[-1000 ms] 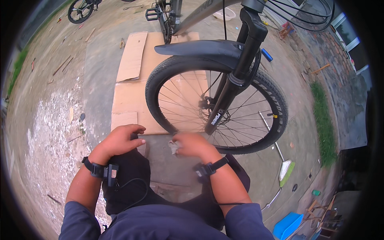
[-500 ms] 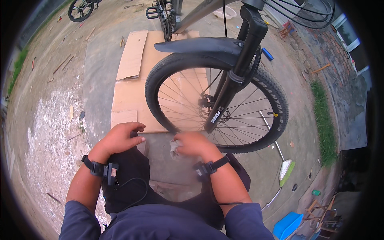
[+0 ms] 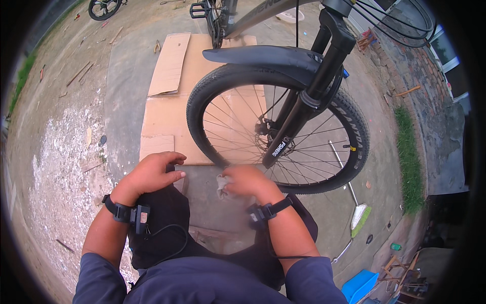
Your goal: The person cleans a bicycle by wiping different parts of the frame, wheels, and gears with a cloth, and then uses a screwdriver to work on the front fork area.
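A bicycle stands before me, its front wheel (image 3: 196,114) nearest, under a dark mudguard (image 3: 258,54) and a black suspension fork (image 3: 291,126). Close to the bottom of the tyre, my right hand (image 3: 249,181) is closed on a crumpled greyish cloth (image 3: 221,187), part of it sticking out by the fingers. Whether the cloth touches the tyre, I cannot tell. My left hand (image 3: 152,175) rests over my left knee, fingers loosely bent, thumb apart, holding nothing. Each wrist wears a black strap with a small device.
Flattened cardboard (image 3: 164,119) lies on the concrete behind and left of the wheel. To the right are a broom (image 3: 360,221) with green bristles, a blue tub (image 3: 360,286) and a small green can (image 3: 395,247). Another bicycle's wheel (image 3: 105,9) shows at far left.
The fork and front wheel have shifted a little to the right, now covering most of the blue object behind them. Both hands stay nearly in place, the cloth still in my right.
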{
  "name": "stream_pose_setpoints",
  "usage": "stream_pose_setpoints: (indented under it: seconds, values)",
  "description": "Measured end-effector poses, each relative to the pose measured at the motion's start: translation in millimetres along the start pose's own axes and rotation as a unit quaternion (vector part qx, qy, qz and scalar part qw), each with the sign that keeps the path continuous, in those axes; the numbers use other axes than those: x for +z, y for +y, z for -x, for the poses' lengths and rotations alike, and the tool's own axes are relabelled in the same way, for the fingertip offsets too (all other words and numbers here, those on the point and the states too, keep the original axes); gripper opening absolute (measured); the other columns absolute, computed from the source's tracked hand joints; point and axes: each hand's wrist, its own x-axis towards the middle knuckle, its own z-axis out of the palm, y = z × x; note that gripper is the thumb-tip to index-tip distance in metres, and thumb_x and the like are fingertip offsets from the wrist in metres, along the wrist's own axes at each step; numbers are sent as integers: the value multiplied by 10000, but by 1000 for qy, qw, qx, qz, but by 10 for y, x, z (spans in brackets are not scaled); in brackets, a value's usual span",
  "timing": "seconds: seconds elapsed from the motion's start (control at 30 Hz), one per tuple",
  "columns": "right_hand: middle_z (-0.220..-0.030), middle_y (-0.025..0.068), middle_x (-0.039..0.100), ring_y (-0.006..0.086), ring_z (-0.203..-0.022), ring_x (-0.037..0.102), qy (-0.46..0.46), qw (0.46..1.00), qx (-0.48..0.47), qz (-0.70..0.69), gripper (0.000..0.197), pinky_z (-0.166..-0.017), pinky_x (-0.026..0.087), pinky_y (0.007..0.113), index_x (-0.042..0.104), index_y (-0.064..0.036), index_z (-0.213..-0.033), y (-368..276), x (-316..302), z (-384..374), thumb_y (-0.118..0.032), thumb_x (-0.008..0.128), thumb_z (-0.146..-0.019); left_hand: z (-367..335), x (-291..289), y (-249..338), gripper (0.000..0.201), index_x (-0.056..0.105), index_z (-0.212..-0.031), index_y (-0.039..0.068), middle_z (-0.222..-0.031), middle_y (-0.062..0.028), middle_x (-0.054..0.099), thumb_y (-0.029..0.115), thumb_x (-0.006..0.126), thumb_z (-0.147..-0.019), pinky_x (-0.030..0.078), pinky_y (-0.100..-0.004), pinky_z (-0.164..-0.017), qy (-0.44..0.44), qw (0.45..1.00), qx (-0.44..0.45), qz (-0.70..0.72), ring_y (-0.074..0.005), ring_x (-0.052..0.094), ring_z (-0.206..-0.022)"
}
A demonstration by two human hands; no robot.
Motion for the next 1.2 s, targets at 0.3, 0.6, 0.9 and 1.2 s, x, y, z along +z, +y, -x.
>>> stream_pose_setpoints:
  seconds: [0.3,0.6,0.9,1.2]
  values:
    - [-1161,155,709,360,-1098,655,-12,1000,13,-1,477,-941,517,437,704,-136,-1242,-6,-32,32,-324,728,-804,5,16,-40,469,645,-1300,36,-1160,-146,732,258,742,-899,557,-378,-880,13,1000,9,-8,-280,709,-967]
    - [-1125,155,716,366,-1070,663,5,999,31,7,435,-909,523,452,709,-134,-1212,36,-64,74,-291,726,-806,40,7,46,457,645,-1286,19,-1169,-159,728,232,740,-894,553,-381,-902,28,999,6,19,-295,709,-1009]
    - [-1031,143,736,372,-990,686,26,999,24,-6,381,-851,544,471,720,-161,-1167,25,-101,49,-286,754,-809,36,-21,81,430,621,-1281,-38,-1186,-167,712,81,735,-884,517,-360,-1001,17,999,1,43,-251,672,-1140]
    - [-1039,135,739,363,-993,689,36,999,28,-16,374,-851,548,466,732,-168,-1149,-29,-161,81,-312,750,-804,27,3,121,455,603,-1310,-53,-1202,-190,709,81,735,-895,530,-359,-989,16,998,-17,61,-256,682,-1135]
